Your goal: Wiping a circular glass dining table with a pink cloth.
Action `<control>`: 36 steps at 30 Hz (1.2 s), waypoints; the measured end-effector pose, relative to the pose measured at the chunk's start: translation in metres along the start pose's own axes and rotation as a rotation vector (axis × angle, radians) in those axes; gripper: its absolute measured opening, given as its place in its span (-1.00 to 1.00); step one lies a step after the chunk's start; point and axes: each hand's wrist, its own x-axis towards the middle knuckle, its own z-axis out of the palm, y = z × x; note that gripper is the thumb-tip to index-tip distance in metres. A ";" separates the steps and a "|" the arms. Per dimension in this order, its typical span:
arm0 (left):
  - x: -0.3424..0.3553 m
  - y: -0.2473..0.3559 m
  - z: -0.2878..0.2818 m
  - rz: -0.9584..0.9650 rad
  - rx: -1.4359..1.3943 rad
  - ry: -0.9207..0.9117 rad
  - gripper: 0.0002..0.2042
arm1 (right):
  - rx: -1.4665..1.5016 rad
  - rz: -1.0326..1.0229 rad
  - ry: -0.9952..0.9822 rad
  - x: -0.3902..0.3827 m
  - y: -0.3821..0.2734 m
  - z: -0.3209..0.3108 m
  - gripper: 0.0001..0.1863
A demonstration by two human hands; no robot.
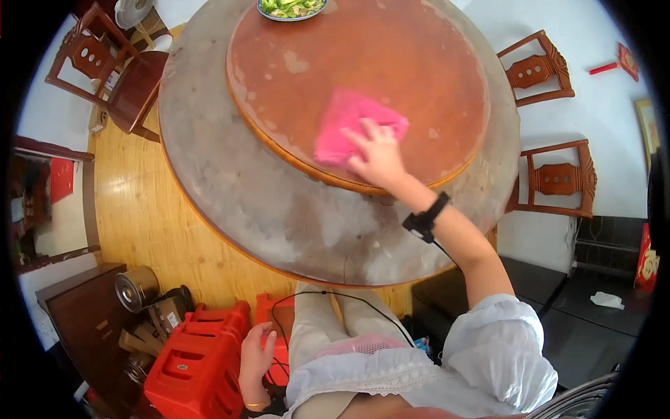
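Observation:
My right hand [377,155] reaches over the raised round wooden turntable [363,49], its fingers bent and pressed onto a pink cloth [342,126]. The cloth lies bunched near the turntable's front edge and is slightly blurred. A black band circles my right wrist. Low on the left, my left hand [257,355] hangs beside my leg, holding nothing, with the thumb and fingers apart. At the turntable's far side sits a plate of green vegetables [292,8], cut off by the picture's upper edge.
A grey round tabletop [293,216] surrounds the turntable. Wooden chairs stand at the left [136,91] and right [558,179]. Red plastic stools [195,363] and a metal pot [136,288] are at lower left. A thin black cable [356,295] crosses my lap. A black cabinet [593,335] stands at lower right.

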 end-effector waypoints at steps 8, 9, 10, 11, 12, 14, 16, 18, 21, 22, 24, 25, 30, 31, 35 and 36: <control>-0.009 0.007 -0.011 -0.155 0.045 0.050 -0.75 | -0.128 -0.170 -0.249 0.161 -0.016 0.062 -0.51; -0.012 0.016 -0.013 -0.162 0.050 0.055 -0.75 | -0.140 -0.026 -0.265 0.177 0.000 0.062 -0.52; -0.015 0.028 -0.016 -0.153 0.060 0.081 -0.76 | -0.116 0.072 -0.249 0.188 0.026 0.065 -0.52; -0.015 0.034 -0.017 -0.148 0.067 0.112 -0.76 | -0.134 0.183 -0.229 0.193 0.057 0.069 -0.51; -0.017 0.030 -0.016 -0.183 0.051 0.113 -0.76 | -0.188 0.260 -0.216 0.191 0.095 0.069 -0.49; -0.016 0.012 -0.017 -0.208 0.056 0.100 -0.76 | -0.211 0.459 -0.188 0.165 0.182 0.063 -0.44; -0.014 -0.013 -0.014 -0.170 0.035 0.039 -0.74 | -0.374 0.732 -0.244 0.117 0.248 0.036 -0.41; -0.003 -0.013 -0.011 -0.159 0.014 0.028 -0.75 | -0.422 0.776 -0.285 0.068 0.258 0.016 -0.41; 0.006 -0.015 -0.010 -0.139 -0.012 -0.004 -0.76 | -0.493 0.464 -0.193 0.000 0.236 0.008 -0.44; 0.011 -0.011 -0.010 -0.101 -0.025 0.004 -0.76 | -0.483 0.305 -0.173 -0.015 0.203 0.001 -0.46; 0.016 -0.010 -0.011 -0.055 -0.033 0.000 -0.76 | -0.226 0.237 -0.104 -0.034 0.127 -0.013 -0.44; 0.020 -0.005 -0.011 -0.053 -0.025 -0.011 -0.76 | -0.191 0.211 -0.100 -0.042 0.089 -0.015 -0.39; 0.021 0.012 -0.020 0.001 0.022 -0.003 -0.76 | 0.078 0.002 -0.252 0.002 -0.029 -0.002 -0.37; 0.018 0.018 -0.020 0.008 0.035 -0.008 -0.76 | 0.119 -0.049 -0.203 0.019 -0.034 0.010 -0.40; 0.008 0.026 -0.023 -0.010 0.017 0.032 -0.77 | -0.028 -0.024 -0.224 0.086 -0.004 0.027 -0.46; 0.005 0.023 -0.023 0.004 0.038 0.060 -0.77 | -0.064 0.073 -0.256 0.091 0.015 0.025 -0.45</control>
